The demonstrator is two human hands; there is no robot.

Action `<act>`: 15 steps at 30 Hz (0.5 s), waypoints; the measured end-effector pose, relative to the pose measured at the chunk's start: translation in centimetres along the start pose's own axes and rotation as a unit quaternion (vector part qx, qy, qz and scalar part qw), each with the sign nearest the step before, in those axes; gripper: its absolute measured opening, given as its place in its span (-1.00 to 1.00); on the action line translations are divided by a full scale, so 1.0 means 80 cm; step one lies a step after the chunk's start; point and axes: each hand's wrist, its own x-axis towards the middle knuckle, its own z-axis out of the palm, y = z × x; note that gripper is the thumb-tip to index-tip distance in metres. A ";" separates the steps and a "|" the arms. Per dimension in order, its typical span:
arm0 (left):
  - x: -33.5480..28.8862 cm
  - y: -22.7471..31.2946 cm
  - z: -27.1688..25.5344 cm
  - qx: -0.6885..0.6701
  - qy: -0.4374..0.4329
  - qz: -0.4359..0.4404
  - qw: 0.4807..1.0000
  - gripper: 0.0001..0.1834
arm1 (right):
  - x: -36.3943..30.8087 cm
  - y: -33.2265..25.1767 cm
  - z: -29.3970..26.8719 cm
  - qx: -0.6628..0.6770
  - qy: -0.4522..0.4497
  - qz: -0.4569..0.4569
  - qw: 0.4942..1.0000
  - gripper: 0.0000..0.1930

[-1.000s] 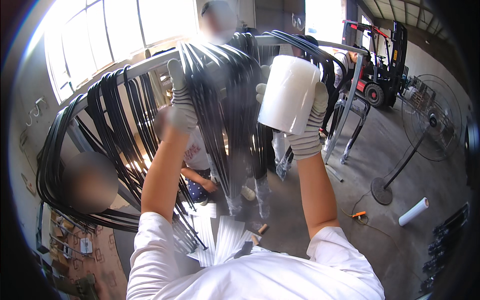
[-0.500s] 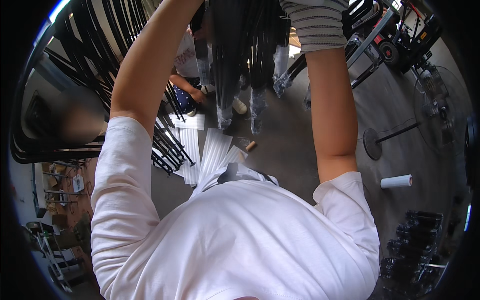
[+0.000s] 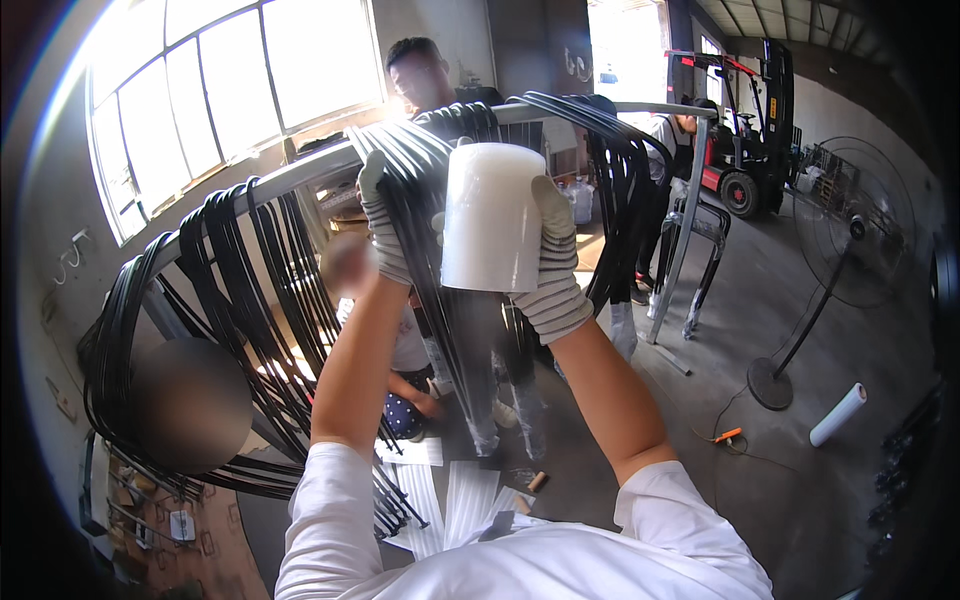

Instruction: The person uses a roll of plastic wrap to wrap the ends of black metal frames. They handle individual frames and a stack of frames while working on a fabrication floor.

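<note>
Right hand [image 3: 553, 262] in striped knit glove: grip wrapped around white cylindrical roll of film [image 3: 492, 217], held up just right of hanging bundle of long black flexible strips [image 3: 425, 190]. Left hand [image 3: 378, 225], gloved likewise: grip closed on same bundle, left of roll. Behind bundle: grey metal rack rail [image 3: 300, 172] carrying further black loops. Far right of roll: red forklift [image 3: 745, 150], pedestal fan [image 3: 850, 235].

Glaring backlight from windows [image 3: 230, 90], fisheye-bent dark rim, dim foreground
</note>
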 end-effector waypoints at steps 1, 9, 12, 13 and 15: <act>-0.001 -0.003 0.005 -0.026 -0.011 -0.018 0.999 -0.48 | -0.002 0.000 0.004 -0.017 0.005 -0.016 1.000 -0.48; -0.003 0.012 -0.003 0.050 -0.047 0.099 0.993 -0.53 | -0.008 0.003 0.025 -0.011 0.004 -0.011 1.000 -0.46; -0.024 0.028 -0.027 0.166 -0.098 0.099 0.976 -0.52 | -0.027 0.002 0.030 -0.059 0.038 -0.101 0.992 -0.42; -0.038 0.036 -0.026 0.213 -0.019 0.101 0.972 -0.52 | -0.041 -0.002 0.031 -0.015 0.037 -0.090 0.995 -0.42; -0.074 0.033 -0.014 0.302 0.161 0.087 0.936 -0.52 | -0.074 -0.011 0.023 0.091 0.037 -0.052 0.994 -0.40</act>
